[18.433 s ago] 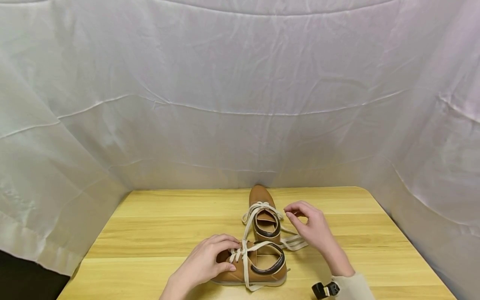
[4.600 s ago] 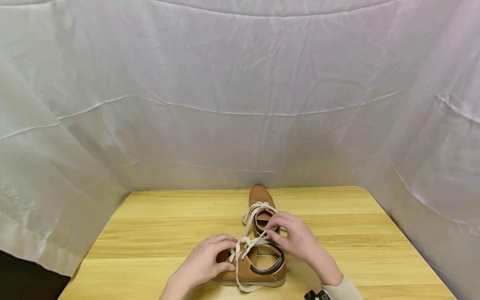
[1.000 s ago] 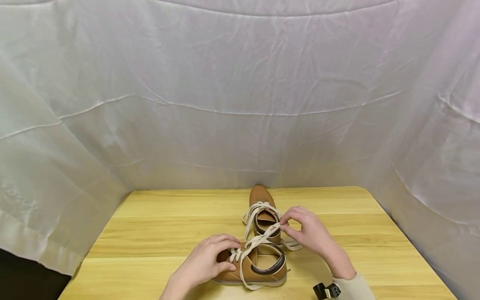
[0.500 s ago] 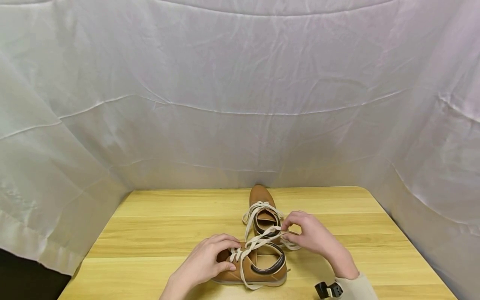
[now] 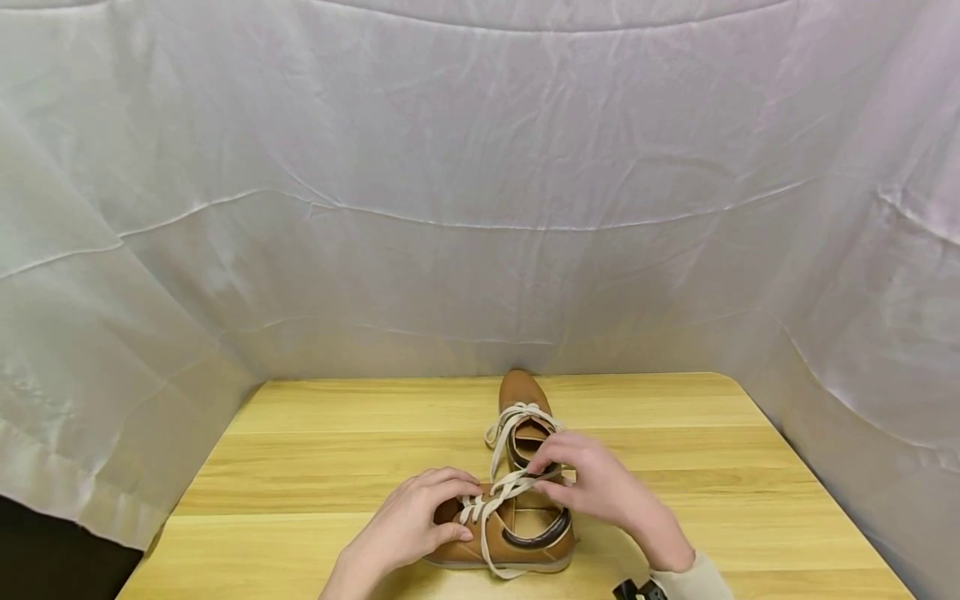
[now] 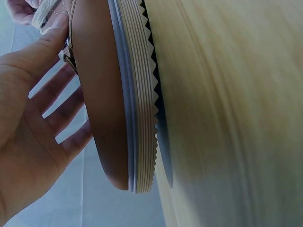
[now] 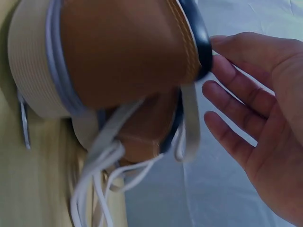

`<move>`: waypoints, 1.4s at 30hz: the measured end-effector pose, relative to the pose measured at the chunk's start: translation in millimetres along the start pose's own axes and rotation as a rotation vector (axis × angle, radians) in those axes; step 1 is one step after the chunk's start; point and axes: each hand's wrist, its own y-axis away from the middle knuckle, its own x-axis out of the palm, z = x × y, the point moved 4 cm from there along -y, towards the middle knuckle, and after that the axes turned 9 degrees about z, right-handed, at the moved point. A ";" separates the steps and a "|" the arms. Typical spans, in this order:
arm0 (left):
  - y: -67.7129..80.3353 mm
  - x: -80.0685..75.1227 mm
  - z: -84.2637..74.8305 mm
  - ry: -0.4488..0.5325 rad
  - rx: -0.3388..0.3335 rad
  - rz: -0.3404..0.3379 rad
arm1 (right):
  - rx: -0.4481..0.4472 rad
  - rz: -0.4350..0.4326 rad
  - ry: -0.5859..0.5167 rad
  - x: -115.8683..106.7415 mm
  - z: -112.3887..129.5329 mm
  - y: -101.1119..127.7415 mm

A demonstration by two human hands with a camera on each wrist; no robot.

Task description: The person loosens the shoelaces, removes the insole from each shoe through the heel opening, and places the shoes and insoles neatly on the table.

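Two tan lace-up shoes lie on a wooden table [image 5: 315, 450]. The near shoe [image 5: 525, 533] lies crosswise, toe to the left, and the far shoe [image 5: 517, 392] points away. My left hand [image 5: 420, 521] grips the near shoe's toe, with the thumb by the eyelets. In the left wrist view the left hand [image 6: 28, 123] wraps behind the shoe's ribbed sole [image 6: 137, 94]. My right hand [image 5: 592, 483] hovers over the near shoe's opening and pinches a cream lace [image 5: 502, 487] between thumb and forefinger. Its other fingers [image 7: 236, 90] are spread beside the dark heel collar [image 7: 199, 42].
White cloth [image 5: 480, 208] hangs behind the table and down both sides. The table's bare wood [image 5: 750, 467] stretches right and left of the shoes. A black wrist strap [image 5: 637, 590] shows at the bottom edge.
My right hand has moved left and nearer, carrying the lace end from beside the far shoe to over the near shoe's opening. The left hand has stayed on the toe.
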 end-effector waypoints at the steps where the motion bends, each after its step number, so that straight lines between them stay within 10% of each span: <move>1: 0.0 -0.1 -0.2 0.001 -0.001 0.001 | 0.000 0.010 0.000 2.5 1.0 -0.6; 22: 0.3 0.4 0.5 -0.001 0.015 -0.006 | -0.006 0.099 0.119 30.8 11.4 -7.6; 42: 0.6 0.8 0.9 -0.009 0.012 -0.015 | 0.075 0.028 0.053 10.4 0.9 -0.6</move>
